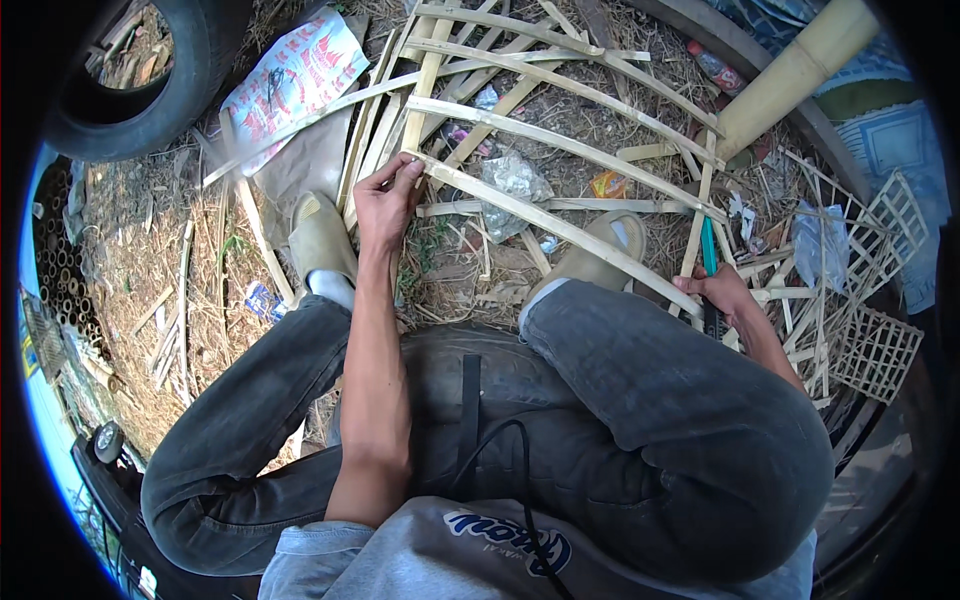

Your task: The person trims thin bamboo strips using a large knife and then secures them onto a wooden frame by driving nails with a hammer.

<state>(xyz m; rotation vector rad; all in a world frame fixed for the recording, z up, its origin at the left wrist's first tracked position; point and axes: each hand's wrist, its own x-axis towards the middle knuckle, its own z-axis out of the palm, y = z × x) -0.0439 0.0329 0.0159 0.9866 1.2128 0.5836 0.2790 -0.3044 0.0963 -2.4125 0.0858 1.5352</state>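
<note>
A split-bamboo frame (570,133) lies in front of me, with several pale crosswise strips between two lengthwise slats. My left hand (385,208) is closed on the left end of the nearest bamboo strip (550,222), pinching it with thumb and forefinger beside the left slat (414,125). At the strip's other end, my right hand (728,296) is closed around a slim teal and black hand tool (709,246). The tool points away from me alongside the right slat (704,195). My right thumb touches the strip's end; the fingers beneath are partly hidden.
A tyre (190,110) stands at the far left near a printed sheet (290,90). A thick bamboo pole (800,75) slants in at far right. Woven bamboo pieces (878,352) and a plastic bag (820,240) lie at right. Straw, loose strips and litter cover the ground.
</note>
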